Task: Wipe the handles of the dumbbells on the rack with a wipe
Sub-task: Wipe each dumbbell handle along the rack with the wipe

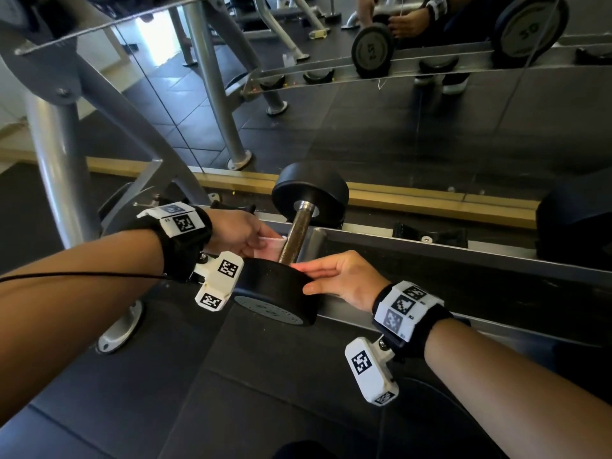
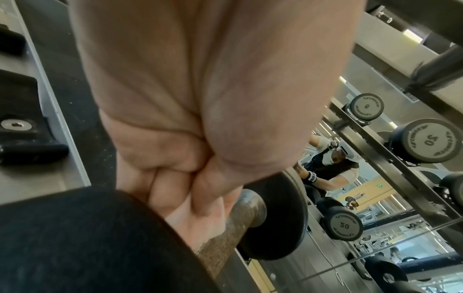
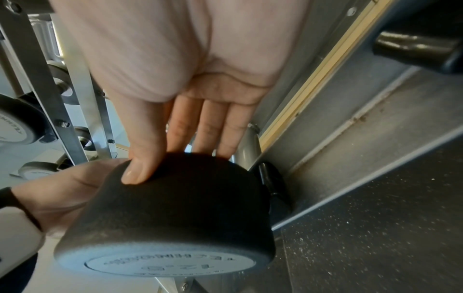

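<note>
**A:** Head view, nearest first: the right hand (image 1: 344, 279) lies flat on the near head (image 1: 275, 293) of the dumbbell, fingers straight, thumb on the rim. That is a brace, not a grip. If the wiping gets rough, I'd guess the head can roll or creep under an open palm.

**B:** The right wrist view agrees. Fingers (image 3: 208, 126) are stretched over the top of the head and nothing is curled round it. The weight sits in the rack (image 1: 463, 250) channel, so a shove toward the front edge is the worry.

**A:** Next out, the left hand (image 1: 238, 233). It pinches the wipe (image 1: 270, 243) against the left side of the handle (image 1: 294, 233), low down near the head.

**B:** From the left wrist view the fingers (image 2: 200, 198) are curled tight by the handle, but I can't make out the wipe there. The bar looks rough and rusty. A thin wipe could snag or tear on that, I think.

**A:** It also seems to touch one side only, so the underside may get missed.

**B:** Farther along, the far head (image 1: 309, 190) rests on the back rail. A second dumbbell (image 1: 576, 220) sits well apart to the right, its handle out of view.
</note>
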### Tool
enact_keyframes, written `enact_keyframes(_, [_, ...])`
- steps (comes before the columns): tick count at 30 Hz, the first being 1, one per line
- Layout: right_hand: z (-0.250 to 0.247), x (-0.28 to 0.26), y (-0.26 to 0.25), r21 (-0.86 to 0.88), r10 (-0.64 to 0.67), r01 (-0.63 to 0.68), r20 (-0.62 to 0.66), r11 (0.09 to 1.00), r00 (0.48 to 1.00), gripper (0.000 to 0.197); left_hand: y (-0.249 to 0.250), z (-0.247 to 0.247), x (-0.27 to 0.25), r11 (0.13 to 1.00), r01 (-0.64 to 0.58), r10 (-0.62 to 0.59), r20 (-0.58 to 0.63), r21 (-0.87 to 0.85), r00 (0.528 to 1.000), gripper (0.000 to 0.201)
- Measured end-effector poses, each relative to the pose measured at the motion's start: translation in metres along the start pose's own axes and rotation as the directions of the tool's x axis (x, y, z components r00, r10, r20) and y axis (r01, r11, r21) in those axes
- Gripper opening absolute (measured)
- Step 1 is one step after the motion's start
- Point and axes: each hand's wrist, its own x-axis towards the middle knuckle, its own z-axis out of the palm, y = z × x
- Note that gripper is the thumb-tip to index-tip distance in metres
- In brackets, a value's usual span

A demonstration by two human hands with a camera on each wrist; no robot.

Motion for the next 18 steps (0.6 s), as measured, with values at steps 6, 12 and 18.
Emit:
enact_keyframes(6, [0.006, -0.006, -0.02, -0.129, 0.115, -0.117, -0.026, 0.985, 0.993, 0.049, 0.01, 0.014, -0.015, 0.996, -0.023, 0.009, -0.156, -0.086, 0.988, 0.041])
enact_keyframes(12, [0.012, -0.021, -0.079, -0.53, 0.431, -0.343, 0.047, 0.775, 0.901, 0.065, 0.041, 0.007, -0.07, 0.904, -0.177, 0.004, -0.405, -0.39, 0.914, 0.034])
enact_keyframes(18, [0.011, -0.058, -0.21, -0.671, 0.491, -0.379, -0.025, 0.637, 0.871, 0.041, 0.086, 0.009, -0.172, 0.752, -0.198, -0.164, -0.469, -0.629, 0.868, 0.02])
